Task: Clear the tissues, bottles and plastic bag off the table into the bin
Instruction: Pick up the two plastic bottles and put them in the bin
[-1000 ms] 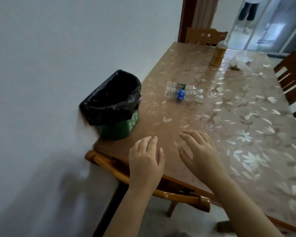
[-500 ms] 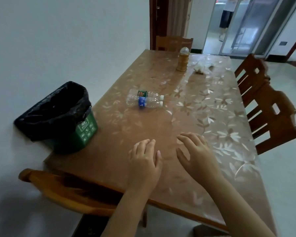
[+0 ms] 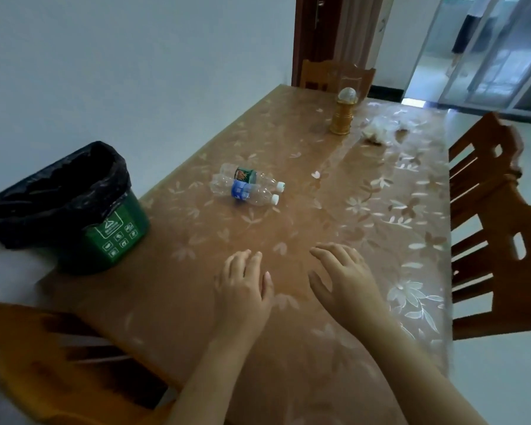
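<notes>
Two clear plastic bottles lie side by side mid-table, one with a green label (image 3: 247, 175), one with a blue label (image 3: 242, 191), white caps pointing right. A green bin (image 3: 114, 231) lined with a black bag stands at the table's left corner against the wall. Crumpled white tissues and a clear plastic bag (image 3: 380, 131) lie at the far right. A small scrap of tissue (image 3: 315, 174) lies past the bottles. My left hand (image 3: 242, 286) and my right hand (image 3: 344, 277) rest flat on the table near me, fingers apart, holding nothing.
The table (image 3: 334, 228) has a floral plastic cover. A gold ornament with a clear dome (image 3: 342, 116) stands at the far end. Wooden chairs stand at the right (image 3: 497, 228), far end (image 3: 334, 76) and near left (image 3: 43, 363). A person stands beyond the glass door (image 3: 469, 35).
The view has swung right and pulled back, so the whole table shows. Both hands stay flat on the table, holding nothing.
</notes>
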{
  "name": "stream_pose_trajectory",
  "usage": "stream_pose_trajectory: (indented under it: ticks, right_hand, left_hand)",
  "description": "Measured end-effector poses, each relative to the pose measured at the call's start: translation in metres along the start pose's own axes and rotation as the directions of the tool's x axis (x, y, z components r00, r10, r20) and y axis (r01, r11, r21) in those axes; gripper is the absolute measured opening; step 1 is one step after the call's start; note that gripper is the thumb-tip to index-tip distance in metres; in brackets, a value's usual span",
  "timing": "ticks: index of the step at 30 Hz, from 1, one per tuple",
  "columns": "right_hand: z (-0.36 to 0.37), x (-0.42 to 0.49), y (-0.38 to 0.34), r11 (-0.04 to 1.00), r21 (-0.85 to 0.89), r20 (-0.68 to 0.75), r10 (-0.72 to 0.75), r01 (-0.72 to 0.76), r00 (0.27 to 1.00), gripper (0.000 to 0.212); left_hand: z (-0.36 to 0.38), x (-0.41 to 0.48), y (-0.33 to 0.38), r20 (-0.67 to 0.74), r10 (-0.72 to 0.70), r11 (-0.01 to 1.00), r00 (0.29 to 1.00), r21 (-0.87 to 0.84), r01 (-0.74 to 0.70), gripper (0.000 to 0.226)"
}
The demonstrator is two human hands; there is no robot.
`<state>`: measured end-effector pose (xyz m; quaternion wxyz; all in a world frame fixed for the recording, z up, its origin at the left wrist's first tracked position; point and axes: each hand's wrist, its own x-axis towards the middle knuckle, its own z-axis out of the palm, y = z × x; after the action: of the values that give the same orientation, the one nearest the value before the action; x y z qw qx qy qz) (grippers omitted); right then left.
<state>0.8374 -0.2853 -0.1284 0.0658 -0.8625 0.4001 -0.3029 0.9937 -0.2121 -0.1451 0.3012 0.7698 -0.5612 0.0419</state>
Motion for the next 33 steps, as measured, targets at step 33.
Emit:
stream_pose_trajectory:
  ticks: [33]
  right_hand:
    - [0.246, 0.263, 0.146, 0.991, 0.108, 0.179, 0.057, -0.078, 0.982, 0.036]
  left_hand:
    - [0.198, 0.266, -0.145, 0.291, 0.156, 0.951, 0.944, 0.214, -0.223, 0.051]
